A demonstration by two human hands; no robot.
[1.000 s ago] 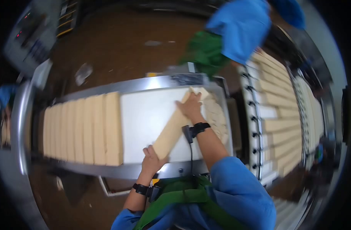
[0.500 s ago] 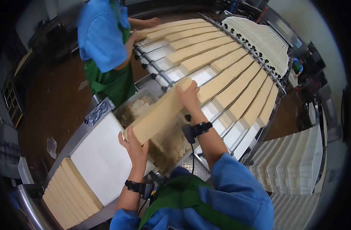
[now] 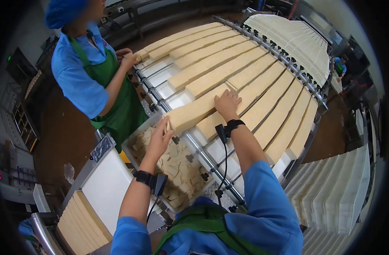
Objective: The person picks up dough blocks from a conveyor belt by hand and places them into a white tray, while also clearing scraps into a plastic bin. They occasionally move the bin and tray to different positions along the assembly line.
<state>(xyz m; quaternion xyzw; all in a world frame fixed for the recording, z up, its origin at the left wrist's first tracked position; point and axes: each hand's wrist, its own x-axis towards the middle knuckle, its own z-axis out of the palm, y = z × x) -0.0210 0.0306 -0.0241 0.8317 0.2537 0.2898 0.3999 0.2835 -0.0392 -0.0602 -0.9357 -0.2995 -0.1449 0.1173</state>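
A long pale tan slab point(image 3: 194, 111) lies across the slatted rack point(image 3: 186, 146) among other slabs. My right hand point(image 3: 226, 103) presses flat on its far end. My left hand point(image 3: 162, 138) is at its near end, fingers against the end face. Several more long slabs point(image 3: 228, 68) lie side by side on the rack beyond. Below my left hand a tray of broken slab pieces point(image 3: 173, 165) sits at the rack's near edge.
A co-worker in a blue shirt and green apron point(image 3: 97, 85) stands at the rack's left end, hands on a slab. A white belt point(image 3: 103, 189) carries stacked slabs point(image 3: 82, 223) at lower left. White trays point(image 3: 334, 191) are stacked on the right.
The slab I carried in the air has come down onto the rack. My right hand went from gripping its far end to lying flat on it; my view turned further right.
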